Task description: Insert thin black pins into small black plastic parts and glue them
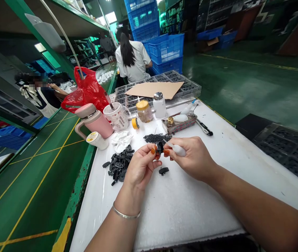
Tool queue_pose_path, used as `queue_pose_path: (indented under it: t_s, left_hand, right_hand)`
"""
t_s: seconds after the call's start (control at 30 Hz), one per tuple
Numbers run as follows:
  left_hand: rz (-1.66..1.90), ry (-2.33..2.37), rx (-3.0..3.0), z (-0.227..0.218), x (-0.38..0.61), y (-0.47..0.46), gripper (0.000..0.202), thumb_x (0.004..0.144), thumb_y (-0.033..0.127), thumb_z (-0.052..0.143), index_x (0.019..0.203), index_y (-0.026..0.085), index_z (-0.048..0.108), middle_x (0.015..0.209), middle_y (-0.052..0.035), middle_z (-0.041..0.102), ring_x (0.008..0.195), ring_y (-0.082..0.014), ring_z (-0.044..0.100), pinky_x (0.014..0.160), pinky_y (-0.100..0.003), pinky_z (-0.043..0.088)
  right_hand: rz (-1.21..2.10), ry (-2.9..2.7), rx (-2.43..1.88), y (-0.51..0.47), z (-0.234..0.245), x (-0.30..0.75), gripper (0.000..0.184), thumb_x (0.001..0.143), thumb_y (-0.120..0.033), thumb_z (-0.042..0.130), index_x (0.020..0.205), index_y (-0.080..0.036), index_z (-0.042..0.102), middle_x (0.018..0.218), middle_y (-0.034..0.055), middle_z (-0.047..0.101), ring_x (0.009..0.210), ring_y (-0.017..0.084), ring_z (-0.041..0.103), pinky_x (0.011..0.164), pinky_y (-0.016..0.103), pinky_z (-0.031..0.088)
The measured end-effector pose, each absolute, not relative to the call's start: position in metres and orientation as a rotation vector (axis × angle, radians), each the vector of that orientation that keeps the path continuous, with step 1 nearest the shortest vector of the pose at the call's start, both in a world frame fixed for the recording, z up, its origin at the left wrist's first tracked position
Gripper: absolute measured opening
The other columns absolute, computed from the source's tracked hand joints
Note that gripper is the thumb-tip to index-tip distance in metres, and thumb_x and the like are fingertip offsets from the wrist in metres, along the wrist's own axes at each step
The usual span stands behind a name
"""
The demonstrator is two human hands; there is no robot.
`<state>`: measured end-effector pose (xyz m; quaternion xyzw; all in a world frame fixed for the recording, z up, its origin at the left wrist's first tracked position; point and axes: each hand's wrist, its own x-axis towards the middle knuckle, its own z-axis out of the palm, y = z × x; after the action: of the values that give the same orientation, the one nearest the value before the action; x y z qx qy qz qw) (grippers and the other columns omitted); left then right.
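Between thumb and fingers, my left hand (141,164) pinches a small black plastic part (159,148) above the white table. My right hand (194,155) grips a white squeeze bottle (179,150), its narrow tip pointing at the black part. Whether the tip touches the part is hard to make out. Another black part (164,170) lies on the table just below my hands. To the left of my left hand is a heap of black plastic parts (119,162). Beyond my hands is a pile of tiny black pieces (157,138).
A small box (181,125) of bottles and a utility knife (204,127) lie behind my right hand. A pink mug (95,122), white cup (116,117), yellow-lidded jar (144,111), pump bottle (159,106) and divided tray (191,89) stand farther back. Two people sit beyond, near blue crates (166,49).
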<state>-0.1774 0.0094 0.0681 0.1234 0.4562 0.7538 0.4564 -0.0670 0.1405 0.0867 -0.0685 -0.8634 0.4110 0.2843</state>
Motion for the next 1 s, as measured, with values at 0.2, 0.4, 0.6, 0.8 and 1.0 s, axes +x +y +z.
queue_pose_path:
  t_s: [0.2,0.4,0.6,0.8,1.0]
  left_hand:
    - [1.856,1.190,0.343,0.0674,-0.1761,0.0096,0.020,0.067,0.021,0.078,0.077,0.013,0.064,0.076,-0.0014,0.059,0.067,-0.0091,0.054,0.055,-0.020,0.052]
    - [1.870,1.254,0.357,0.0662,-0.1750,0.0103,0.023,0.065,0.023,0.080,0.078,0.013,0.064,0.072,0.0000,0.056,0.065,-0.0085,0.052,0.055,-0.019,0.051]
    - [1.900,1.253,0.336,0.0668,-0.1742,0.0126,0.024,0.065,0.024,0.080,0.080,0.014,0.063,0.075,0.0002,0.057,0.065,-0.0083,0.053,0.056,-0.020,0.052]
    - [2.008,1.206,0.350,0.0682,-0.1679,0.0152,0.032,0.072,0.037,0.075,0.095,0.017,0.065,0.079,-0.0003,0.061,0.069,-0.0100,0.061,0.060,-0.021,0.055]
    - [2.026,1.308,0.317,0.0684,-0.1712,0.0146,0.029,0.059,0.022,0.084,0.082,0.013,0.068,0.071,-0.0009,0.067,0.063,-0.0085,0.063,0.059,-0.016,0.054]
  right_hand:
    - [1.044,-2.339,-0.144,0.1431,0.0880,-0.0671,0.011,0.075,-0.011,0.058,0.065,-0.015,0.062,0.059,-0.0046,0.061,0.054,0.005,0.050,0.055,0.018,0.033]
    - [1.031,-2.332,-0.142,0.1404,0.0877,-0.0665,0.012,0.073,-0.010,0.057,0.063,-0.015,0.061,0.058,-0.0039,0.060,0.053,0.006,0.050,0.055,0.018,0.033]
    - [1.052,-2.354,-0.243,0.1382,0.0863,-0.0686,0.017,0.077,-0.016,0.057,0.060,-0.014,0.060,0.054,-0.0025,0.058,0.049,0.007,0.046,0.051,0.020,0.030]
    - [1.063,-2.306,-0.399,0.1349,0.0845,-0.0719,0.024,0.081,-0.026,0.057,0.061,-0.014,0.062,0.050,-0.0031,0.053,0.047,0.006,0.042,0.050,0.021,0.029]
    - [1.241,-2.293,-0.376,0.1373,0.0825,-0.0747,0.019,0.081,-0.026,0.061,0.066,-0.014,0.064,0.060,-0.0025,0.060,0.056,0.008,0.050,0.056,0.019,0.035]
